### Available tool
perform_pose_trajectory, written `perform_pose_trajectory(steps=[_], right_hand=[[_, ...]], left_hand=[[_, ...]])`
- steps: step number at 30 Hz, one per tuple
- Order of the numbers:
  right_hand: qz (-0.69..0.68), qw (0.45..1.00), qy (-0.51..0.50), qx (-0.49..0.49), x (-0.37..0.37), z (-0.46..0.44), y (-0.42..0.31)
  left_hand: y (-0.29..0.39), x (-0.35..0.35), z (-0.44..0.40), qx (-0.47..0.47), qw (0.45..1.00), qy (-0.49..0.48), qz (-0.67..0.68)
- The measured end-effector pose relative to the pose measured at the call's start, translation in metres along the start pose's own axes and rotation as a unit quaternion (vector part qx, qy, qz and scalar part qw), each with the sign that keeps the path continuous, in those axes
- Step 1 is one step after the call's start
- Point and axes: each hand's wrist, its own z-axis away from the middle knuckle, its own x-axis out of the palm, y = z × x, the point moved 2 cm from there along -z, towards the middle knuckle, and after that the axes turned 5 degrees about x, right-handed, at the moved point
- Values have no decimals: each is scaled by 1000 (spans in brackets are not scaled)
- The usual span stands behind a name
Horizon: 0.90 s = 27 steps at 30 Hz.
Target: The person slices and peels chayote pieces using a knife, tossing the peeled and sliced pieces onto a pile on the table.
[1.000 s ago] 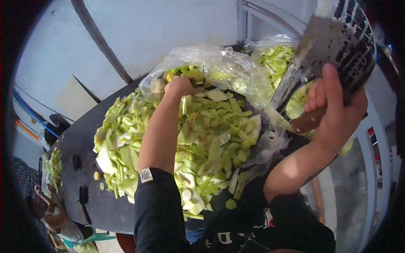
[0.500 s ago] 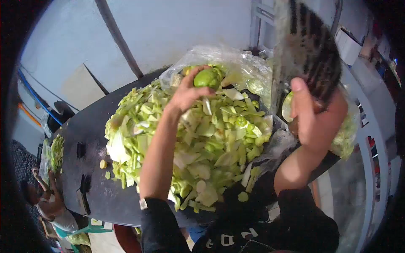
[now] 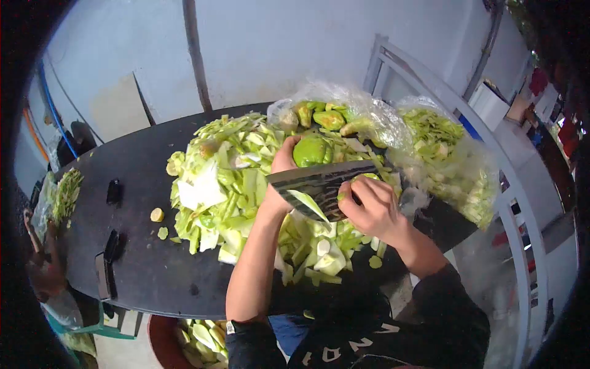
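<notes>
My left hand (image 3: 284, 161) is wrapped round a lumpy, round green vegetable (image 3: 312, 151), held above the pile. In my right hand (image 3: 373, 208) is a broad, dark-bladed cleaver (image 3: 335, 174). Its blade lies across just below the vegetable and hides part of my left hand. I cannot tell whether blade and vegetable touch. A pale green slice (image 3: 309, 206) lies against the face of the blade. Beneath both hands spreads a large heap of cut green pieces (image 3: 209, 184).
Whole green vegetables (image 3: 329, 120) sit in clear plastic behind the heap. A plastic bag of cut strips (image 3: 436, 138) stands right, by a grey metal rail (image 3: 513, 234). A red tub (image 3: 161, 335) holds pieces below the dark table (image 3: 147, 264). Another person (image 3: 52, 283) is at left.
The cleaver has come down from upright at the upper right to lie across in front of my left hand. The view has shifted, showing more of the tub and the bag of strips.
</notes>
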Motion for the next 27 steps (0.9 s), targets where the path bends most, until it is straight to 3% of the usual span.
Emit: perform_pose_trajectory(steps=[4, 15, 20, 21, 22, 24, 25, 27], right_hand=[[4, 1000, 30, 4, 13, -11, -7], [30, 999, 40, -8, 13, -28, -10], [20, 999, 27, -11, 14, -27, -9], [2, 999, 42, 4, 26, -18, 2], [-17, 998, 57, 19, 39, -9, 13], [-15, 982, -58, 177, 65, 5, 49], [-11, 983, -55, 177, 73, 13, 61], [-39, 953, -90, 288, 84, 24, 75]], left_hand=[[16, -20, -1, 74, 995, 21, -57], [19, -31, -10, 79, 996, 30, -33], [23, -31, -10, 52, 999, -8, -5], [12, -28, -11, 57, 998, -4, 14], [12, -28, -5, 130, 991, 6, -12], [22, -30, -4, -32, 996, -1, 80], [21, -32, -7, -28, 997, -32, 67], [21, -28, -7, -30, 996, -38, 81]])
